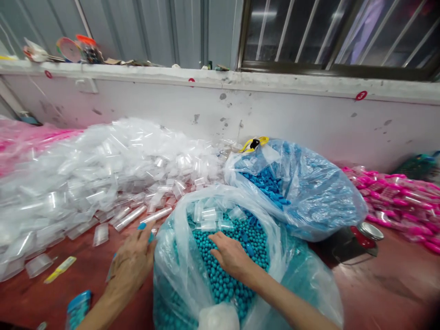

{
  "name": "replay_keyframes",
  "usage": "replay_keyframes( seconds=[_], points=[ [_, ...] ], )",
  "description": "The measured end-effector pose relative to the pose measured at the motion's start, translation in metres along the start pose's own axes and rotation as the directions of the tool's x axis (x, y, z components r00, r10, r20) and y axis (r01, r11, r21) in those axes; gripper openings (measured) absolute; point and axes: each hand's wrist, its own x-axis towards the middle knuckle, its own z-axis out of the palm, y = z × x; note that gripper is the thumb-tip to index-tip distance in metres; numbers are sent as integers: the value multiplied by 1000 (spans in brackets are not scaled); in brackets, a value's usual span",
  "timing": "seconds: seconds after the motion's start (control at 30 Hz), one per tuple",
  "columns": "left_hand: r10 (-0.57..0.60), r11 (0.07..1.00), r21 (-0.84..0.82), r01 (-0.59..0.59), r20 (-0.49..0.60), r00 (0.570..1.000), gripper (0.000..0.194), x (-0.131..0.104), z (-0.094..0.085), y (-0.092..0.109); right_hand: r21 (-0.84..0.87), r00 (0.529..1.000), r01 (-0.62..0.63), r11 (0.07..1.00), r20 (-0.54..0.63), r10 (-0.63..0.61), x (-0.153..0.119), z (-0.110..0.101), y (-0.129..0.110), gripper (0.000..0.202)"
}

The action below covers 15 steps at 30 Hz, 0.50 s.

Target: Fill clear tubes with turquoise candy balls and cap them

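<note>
Beads [223, 286], teal and too many to count, fill one open clear bag [184, 229] at the near edge, with one white bunched lump [219, 317] at its front. To its left, one small container [79, 309] with a blue lid, teal pieces inside, lies on the red table [113, 245].

Two hands are in view. The left hand [132, 259] is over the table just left of the bag, fingers bent, with small blue pieces showing at its fingertips; whether it grips them, I cannot tell. The right hand [230, 252] is over the beads inside the bag, thumb and fingers slightly apart, nothing visible between them. Beyond its fingertips, several clear cups [209, 214] lie on the beads.

One yellow strip [60, 269] lies left of the left hand. Farther back, uncounted clear containers [113, 165] form one heap at left. Behind the near bag sits one blue bag [309, 188] of blue pieces [266, 183]; right of it, one silver-lidded tin [357, 243] and one heap of pink pieces [402, 197].

Three red stickers [360, 95] mark the wall ledge [292, 82], below one barred window [330, 36].
</note>
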Motion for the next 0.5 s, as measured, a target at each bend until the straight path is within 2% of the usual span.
replay_keyframes(
  seconds=[0.1,0.17,0.27,0.4,0.5],
  points=[
    [79,993,-87,-74,62,995,35,4,7,16,-86,996,40,995,-74,-47,36,12,-22,44],
    [127,985,-124,-117,72,989,33,6,11,32,-158,997,30,987,-66,-41,59,21,-33,46],
    [176,972,-167,-164,59,983,31,7,18,51,-205,999,29,978,-29,-36,77,33,-36,33],
    [236,954,-197,-226,27,972,30,8,21,66,-234,1000,25,972,-3,-26,67,39,-19,26],
    [266,958,-137,-252,94,959,32,12,20,72,-263,999,15,965,39,-5,50,35,0,24]
  ],
)
